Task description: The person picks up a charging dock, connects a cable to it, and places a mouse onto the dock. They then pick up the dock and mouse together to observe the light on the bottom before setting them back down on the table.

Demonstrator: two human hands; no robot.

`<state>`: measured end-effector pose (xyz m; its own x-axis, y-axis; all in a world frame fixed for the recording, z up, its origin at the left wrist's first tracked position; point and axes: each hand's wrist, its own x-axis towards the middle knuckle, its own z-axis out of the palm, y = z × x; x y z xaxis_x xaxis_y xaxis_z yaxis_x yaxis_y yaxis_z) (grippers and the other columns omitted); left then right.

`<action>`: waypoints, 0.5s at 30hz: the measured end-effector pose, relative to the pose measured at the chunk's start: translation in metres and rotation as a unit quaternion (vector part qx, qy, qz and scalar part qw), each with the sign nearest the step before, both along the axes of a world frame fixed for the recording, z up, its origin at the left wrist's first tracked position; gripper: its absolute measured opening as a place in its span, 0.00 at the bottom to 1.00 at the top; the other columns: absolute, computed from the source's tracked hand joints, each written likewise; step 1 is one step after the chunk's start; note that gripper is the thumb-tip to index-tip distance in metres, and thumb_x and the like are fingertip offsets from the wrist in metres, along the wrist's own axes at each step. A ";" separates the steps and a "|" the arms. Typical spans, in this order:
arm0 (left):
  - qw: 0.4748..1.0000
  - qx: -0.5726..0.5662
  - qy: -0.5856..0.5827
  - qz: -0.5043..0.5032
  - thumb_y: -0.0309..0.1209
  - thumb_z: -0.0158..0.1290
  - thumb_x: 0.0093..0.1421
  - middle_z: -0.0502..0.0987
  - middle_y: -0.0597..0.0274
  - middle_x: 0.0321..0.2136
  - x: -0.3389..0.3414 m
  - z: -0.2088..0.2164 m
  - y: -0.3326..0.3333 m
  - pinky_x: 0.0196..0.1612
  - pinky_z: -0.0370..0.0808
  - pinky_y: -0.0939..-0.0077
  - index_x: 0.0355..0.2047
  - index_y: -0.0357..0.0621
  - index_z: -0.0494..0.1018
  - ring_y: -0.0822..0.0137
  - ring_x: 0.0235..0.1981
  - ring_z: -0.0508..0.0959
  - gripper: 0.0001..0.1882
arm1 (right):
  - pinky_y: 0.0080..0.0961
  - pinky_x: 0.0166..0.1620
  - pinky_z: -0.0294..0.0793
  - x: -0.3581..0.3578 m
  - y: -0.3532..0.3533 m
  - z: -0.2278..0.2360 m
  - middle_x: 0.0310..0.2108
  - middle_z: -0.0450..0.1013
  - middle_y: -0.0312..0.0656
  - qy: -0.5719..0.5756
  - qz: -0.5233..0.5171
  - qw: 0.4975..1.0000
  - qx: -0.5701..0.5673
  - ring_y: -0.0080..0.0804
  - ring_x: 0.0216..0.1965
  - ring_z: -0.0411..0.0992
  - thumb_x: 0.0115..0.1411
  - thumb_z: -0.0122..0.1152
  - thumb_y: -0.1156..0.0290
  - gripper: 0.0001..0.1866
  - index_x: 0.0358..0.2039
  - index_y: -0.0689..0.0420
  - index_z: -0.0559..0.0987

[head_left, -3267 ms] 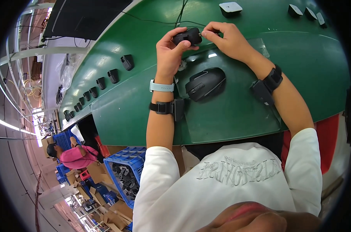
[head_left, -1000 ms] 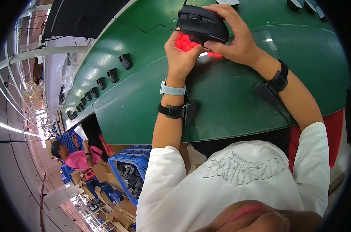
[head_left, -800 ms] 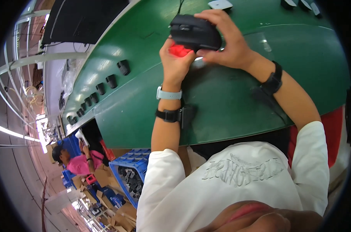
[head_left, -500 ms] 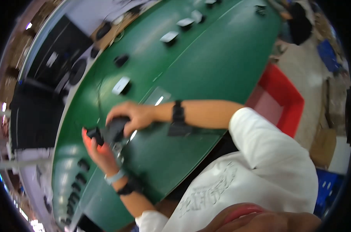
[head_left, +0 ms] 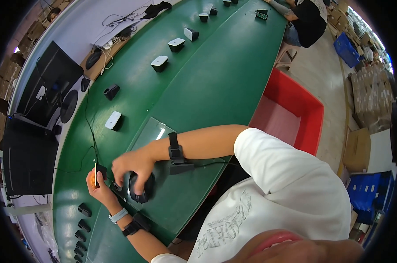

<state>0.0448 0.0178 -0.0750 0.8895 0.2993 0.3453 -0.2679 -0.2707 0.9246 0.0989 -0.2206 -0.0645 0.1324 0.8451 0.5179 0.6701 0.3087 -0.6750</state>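
My left hand is closed around a small black device at the left of the green table, with a bright yellow edge beside it and an orange glow on the fingers. To its right, my right hand is spread, fingertips pointing down toward the left hand. Its thumb lies across a rounded black object with a shiny rim, which looks like a computer mouse. The fingers stand apart from that object. A few small items between the hands are too small to make out.
White-topped black devices stand in a spaced row along the green table. Several black pieces line the near left. Monitors and cables are at left. A red bin stands right; another person sits far right.
The right hand's fingers have come off the rounded black object, leaving the thumb over it. The glow at the left hand has turned from red to orange. The whole view has shifted.
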 end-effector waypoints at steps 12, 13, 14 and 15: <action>0.994 0.045 0.002 -0.102 0.27 0.59 0.63 0.80 0.56 0.46 -0.010 0.012 -0.013 0.53 0.73 0.73 0.45 0.35 0.75 0.68 0.44 0.77 0.12 | 0.41 0.60 0.62 0.016 0.003 -0.009 0.44 0.73 0.41 -0.083 -0.379 0.914 0.121 0.42 0.54 0.68 0.58 0.66 0.65 0.13 0.41 0.56 0.79; 0.992 0.068 0.004 -0.108 0.28 0.59 0.63 0.80 0.55 0.46 -0.009 0.012 -0.012 0.54 0.73 0.72 0.44 0.35 0.75 0.66 0.45 0.77 0.12 | 0.41 0.60 0.62 0.017 0.004 -0.011 0.43 0.74 0.40 -0.089 -0.370 0.918 0.110 0.41 0.53 0.68 0.60 0.65 0.64 0.11 0.39 0.56 0.80; 0.992 0.068 0.005 -0.109 0.28 0.59 0.63 0.80 0.55 0.46 -0.009 0.011 -0.012 0.54 0.73 0.72 0.44 0.35 0.75 0.66 0.45 0.77 0.12 | 0.41 0.60 0.62 0.017 0.004 -0.013 0.43 0.74 0.40 -0.088 -0.371 0.918 0.109 0.41 0.53 0.68 0.60 0.65 0.64 0.11 0.39 0.56 0.80; 0.991 0.070 0.003 -0.113 0.28 0.59 0.63 0.80 0.55 0.46 -0.009 0.012 -0.012 0.54 0.73 0.72 0.44 0.35 0.74 0.66 0.45 0.77 0.12 | 0.41 0.60 0.61 0.018 0.005 -0.015 0.41 0.74 0.40 -0.086 -0.364 0.921 0.109 0.40 0.52 0.69 0.61 0.65 0.63 0.10 0.37 0.56 0.81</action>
